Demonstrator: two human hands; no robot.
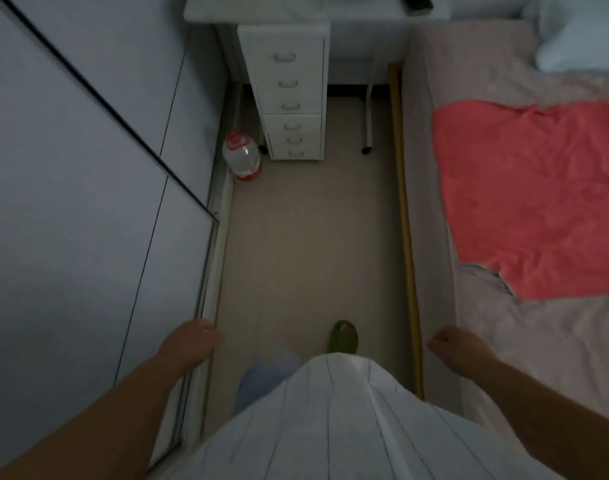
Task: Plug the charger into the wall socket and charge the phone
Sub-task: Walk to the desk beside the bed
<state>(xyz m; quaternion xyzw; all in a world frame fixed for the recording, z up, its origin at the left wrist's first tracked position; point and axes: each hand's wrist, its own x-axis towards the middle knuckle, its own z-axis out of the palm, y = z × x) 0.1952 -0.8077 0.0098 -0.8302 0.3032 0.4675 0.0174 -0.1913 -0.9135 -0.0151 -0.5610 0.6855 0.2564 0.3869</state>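
No charger, phone or wall socket shows in this dim head view. My left hand [192, 341] hangs low at the left beside the wardrobe's edge, fingers loosely curled, holding nothing. My right hand [458, 344] hangs at the right over the bed's side, fingers curled in, also with nothing in it. A dark flat object [417, 1] lies at the top edge on the white desk; what it is cannot be told.
A narrow floor strip [310, 244] runs between a grey wardrobe [71, 202] on the left and a bed [503, 278] with a red blanket [538, 195] on the right. Ahead stand a white drawer unit [289, 91] under a desk [261, 10] and a water bottle [242, 157]. My green slipper [342, 337] steps forward.
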